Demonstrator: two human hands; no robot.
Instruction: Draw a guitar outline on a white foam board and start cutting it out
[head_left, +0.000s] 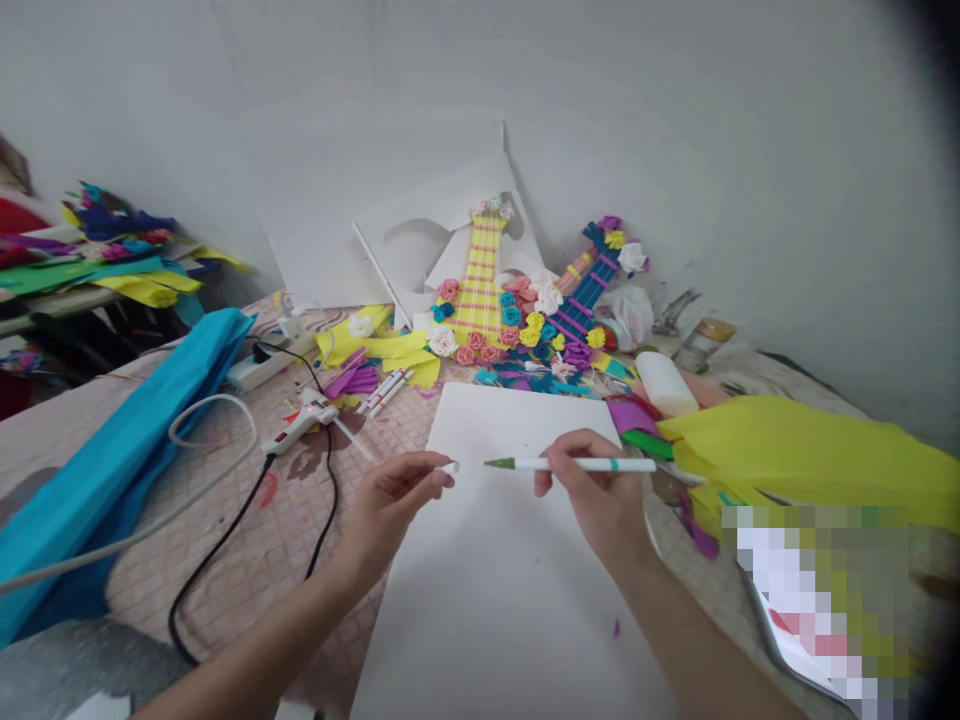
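Note:
Above a large white sheet [517,590], my right hand [592,490] grips a marker [619,465] with a white barrel, a teal band and a green tip end. The marker lies nearly level, its tip pointing left. Across a small gap, my left hand [405,500] pinches a small white cap [451,468] between thumb and fingers. Cap and marker are apart. A few tiny scraps lie on the sheet, which shows no drawn lines.
Paper-flower decorations, one yellow [484,275] and one blue [589,290], lean at the back. Several markers [386,392] lie by a power strip [300,425] with cables. Blue crepe paper [127,450] is left; yellow crepe paper [810,455], a white roll [665,383] and a jar [705,343] are right.

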